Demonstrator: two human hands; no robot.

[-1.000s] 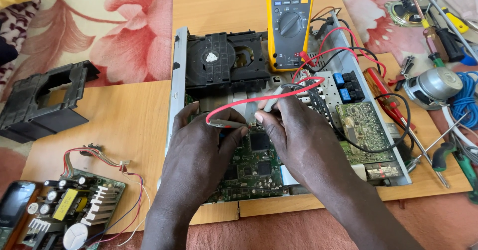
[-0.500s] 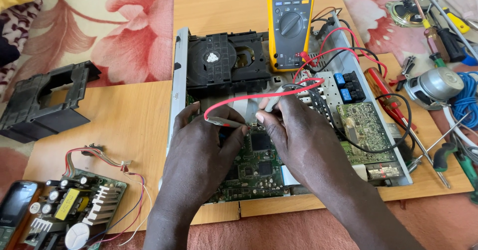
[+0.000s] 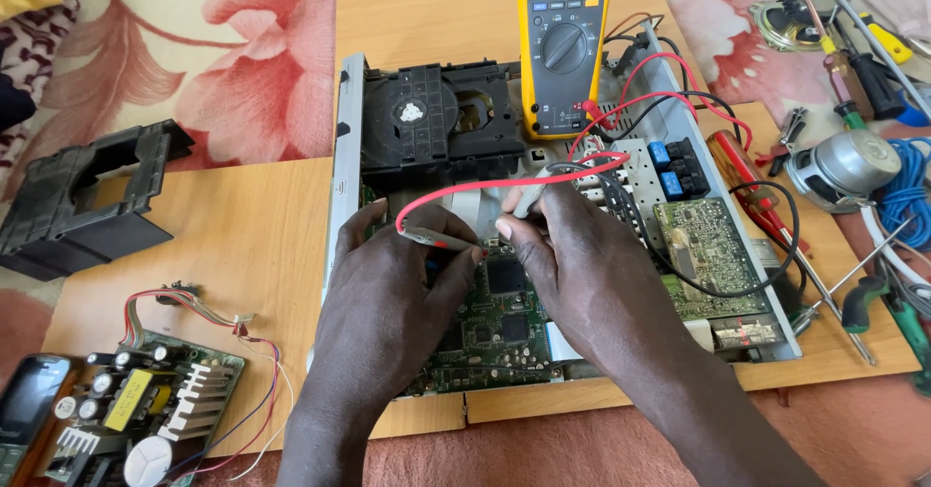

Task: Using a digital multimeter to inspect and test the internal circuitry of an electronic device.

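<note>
I see my left hand [image 3: 388, 293] with fingers pinched on a red probe [image 3: 441, 241], my right hand [image 3: 582, 269] with fingers closed on a grey probe [image 3: 531, 196]. Both tips meet the green circuit board [image 3: 499, 327] inside the opened player chassis [image 3: 344, 157]; a yellow multimeter [image 3: 564, 46] stands behind on the bench [image 3: 252, 244].

Around one yellow multimeter [image 3: 563, 50]: two hands, left [image 3: 388, 298] and right [image 3: 582, 269], two test probes, one disc drive [image 3: 436, 118], two speakers at right, one phone [image 3: 24, 405] far left.
</note>
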